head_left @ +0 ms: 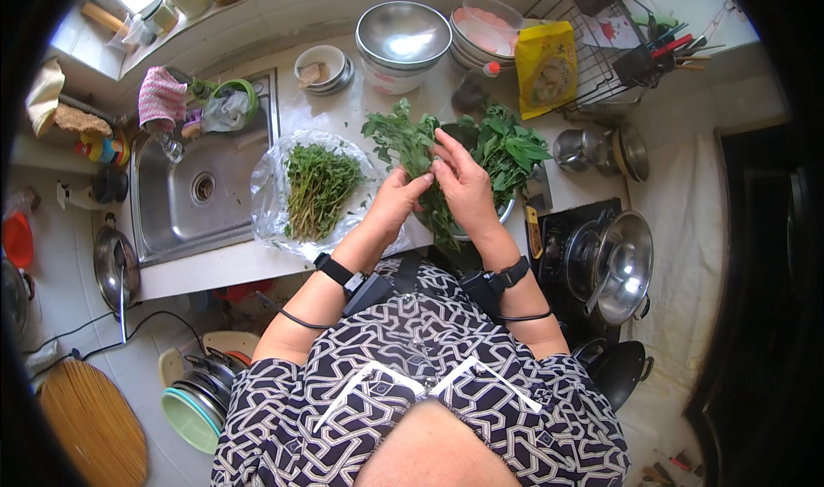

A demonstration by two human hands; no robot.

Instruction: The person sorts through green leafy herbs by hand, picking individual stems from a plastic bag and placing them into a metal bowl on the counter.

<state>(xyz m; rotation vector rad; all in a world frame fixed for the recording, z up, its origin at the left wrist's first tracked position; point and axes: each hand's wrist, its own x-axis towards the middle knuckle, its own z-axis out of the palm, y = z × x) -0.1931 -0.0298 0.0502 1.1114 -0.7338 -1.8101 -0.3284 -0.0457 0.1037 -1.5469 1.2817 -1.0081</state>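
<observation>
Between my hands, over the counter's front edge, is a bunch of leafy green stems (412, 141). My left hand (398, 202) grips it from the left, thumb across the stems. My right hand (465, 181) touches the same bunch from the right, with thumb and index finger at the stems and the other fingers raised. To the left, a pile of thin green stems (320, 191) lies on a clear plastic bag (265, 197). Beyond my right hand, more leafy greens (512, 149) fill a bowl (508, 213), mostly hidden under the leaves and my arm.
A steel sink (193, 220) is at the left. Steel bowls (404, 33), small stacked dishes (324, 68), a yellow packet (547, 68) and a wire rack (599, 68) stand behind. A yellow-handled knife (533, 229) lies near the right edge, beside a stove with steel pans (624, 255).
</observation>
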